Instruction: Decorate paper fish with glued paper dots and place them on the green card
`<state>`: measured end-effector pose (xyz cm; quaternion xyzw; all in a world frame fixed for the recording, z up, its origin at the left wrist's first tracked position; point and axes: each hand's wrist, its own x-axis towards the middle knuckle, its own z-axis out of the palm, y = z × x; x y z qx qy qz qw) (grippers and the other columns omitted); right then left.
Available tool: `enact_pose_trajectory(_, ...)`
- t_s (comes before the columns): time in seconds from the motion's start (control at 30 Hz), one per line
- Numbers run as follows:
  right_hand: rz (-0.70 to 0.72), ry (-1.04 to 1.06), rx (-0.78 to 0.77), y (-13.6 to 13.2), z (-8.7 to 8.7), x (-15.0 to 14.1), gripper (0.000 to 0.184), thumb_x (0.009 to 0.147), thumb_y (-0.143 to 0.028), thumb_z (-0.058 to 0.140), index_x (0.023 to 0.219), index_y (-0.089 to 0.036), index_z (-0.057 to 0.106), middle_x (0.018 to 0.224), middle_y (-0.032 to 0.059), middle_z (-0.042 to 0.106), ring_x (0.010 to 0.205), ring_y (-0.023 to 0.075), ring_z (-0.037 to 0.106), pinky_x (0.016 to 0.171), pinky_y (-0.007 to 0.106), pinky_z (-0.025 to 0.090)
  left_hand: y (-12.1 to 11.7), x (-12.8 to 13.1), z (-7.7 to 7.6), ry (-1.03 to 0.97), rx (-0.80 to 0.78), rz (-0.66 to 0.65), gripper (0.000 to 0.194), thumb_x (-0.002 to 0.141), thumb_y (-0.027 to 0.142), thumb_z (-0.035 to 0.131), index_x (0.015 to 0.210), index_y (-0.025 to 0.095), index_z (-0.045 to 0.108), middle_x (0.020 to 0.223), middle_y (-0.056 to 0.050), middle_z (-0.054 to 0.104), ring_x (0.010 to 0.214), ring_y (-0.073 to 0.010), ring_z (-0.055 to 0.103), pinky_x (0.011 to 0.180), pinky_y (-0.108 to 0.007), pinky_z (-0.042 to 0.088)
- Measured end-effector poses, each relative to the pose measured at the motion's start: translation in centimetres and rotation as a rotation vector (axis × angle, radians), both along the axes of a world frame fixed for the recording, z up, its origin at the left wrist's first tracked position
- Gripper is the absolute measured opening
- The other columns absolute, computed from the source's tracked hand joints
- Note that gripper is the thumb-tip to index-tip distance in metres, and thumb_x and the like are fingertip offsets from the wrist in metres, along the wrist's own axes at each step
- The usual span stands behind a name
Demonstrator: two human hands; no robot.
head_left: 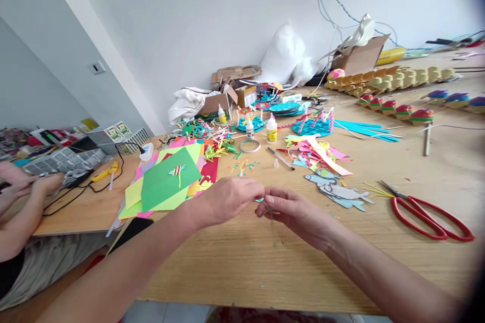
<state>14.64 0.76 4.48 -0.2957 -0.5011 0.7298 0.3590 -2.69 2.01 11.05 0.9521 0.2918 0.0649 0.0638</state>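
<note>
Left of the red-handled scissors (432, 218), the left hand (233, 199) and right hand (290, 207) meet above the wooden tabletop (322, 277). The left fingertips are bunched closed beside a tiny teal piece (259, 200); whether they grip it, I cannot tell. The right thumb and fingers curl nearly together on a thin pale-green strip (273, 232), which dangles well left of the scissors. The step in hand looks like fine fingertip shaping or joining; the next move calls for a steady right pinch and light, precise left fingers.
</note>
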Motion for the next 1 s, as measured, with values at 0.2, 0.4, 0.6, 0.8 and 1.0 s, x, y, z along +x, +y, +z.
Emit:
enact_pose_trajectory(0.2, 0.007, 0.208, -0.204, -0.6, -0.2, 0.6, 0.013, 0.063, -0.024, 0.067, 0.070, -0.015, 0.060, 0.064, -0.0029, 0.053, 0.061, 0.0071, 0.048, 0.065, 0.023, 0.033, -0.1, 0.5, -0.8, -0.173, 0.097, -0.184, 0.020, 0.086, 0.015, 0.033, 0.093, 0.015, 0.051, 0.087, -0.005, 0.055, 0.083, -0.0137, 0.050, 0.074, -0.024, 0.039)
enact_pose_trajectory(0.4, -0.197, 0.100, -0.081, -1.1, 0.3, 0.8, 0.016, 0.061, -0.027, 0.068, 0.065, -0.016, 0.057, 0.061, -0.0040, 0.053, 0.062, 0.0077, 0.047, 0.064, 0.022, 0.033, 0.7, -0.1, -1.6, -0.568, -0.407, 0.169, 0.024, 0.081, 0.031, 0.045, 0.102, 0.018, 0.046, 0.093, -0.005, 0.054, 0.083, -0.0134, 0.052, 0.074, -0.026, 0.042)
enact_pose_trajectory(0.6, -0.395, -0.037, 0.047, -1.1, 0.2, 0.4, 0.021, 0.062, -0.034, 0.065, 0.065, -0.017, 0.053, 0.057, -0.0043, 0.052, 0.056, 0.0080, 0.044, 0.055, 0.022, 0.032, 0.2, 1.0, -3.2, -0.759, -0.941, 0.304, 0.039, 0.082, 0.050, 0.033, 0.087, 0.014, 0.047, 0.073, -0.002, 0.051, 0.063, -0.0100, 0.050, 0.058, -0.022, 0.041)
enact_pose_trajectory(0.8, -0.430, -0.079, 0.084, -1.0, 0.0, 0.1, 0.024, 0.059, -0.037, 0.065, 0.067, -0.018, 0.053, 0.057, -0.0038, 0.055, 0.054, 0.0082, 0.045, 0.052, 0.022, 0.033, 0.3, 2.6, -4.0, -0.845, -0.954, 0.416, 0.030, 0.072, 0.043, 0.053, 0.067, 0.015, 0.044, 0.053, 0.005, 0.043, 0.046, -0.0051, 0.039, 0.046, -0.018, 0.032)
enact_pose_trajectory(1.0, -0.399, -0.194, 0.095, -2.3, -0.1, 1.2, 0.026, 0.059, -0.041, 0.065, 0.070, -0.019, 0.060, 0.060, -0.0006, 0.061, 0.059, 0.0117, 0.053, 0.056, 0.024, 0.039, 1.6, 1.7, -2.2, -0.784, -0.837, 0.412, 0.025, 0.070, 0.037, 0.055, 0.063, 0.014, 0.046, 0.052, 0.006, 0.041, 0.046, -0.0047, 0.038, 0.045, -0.017, 0.031)
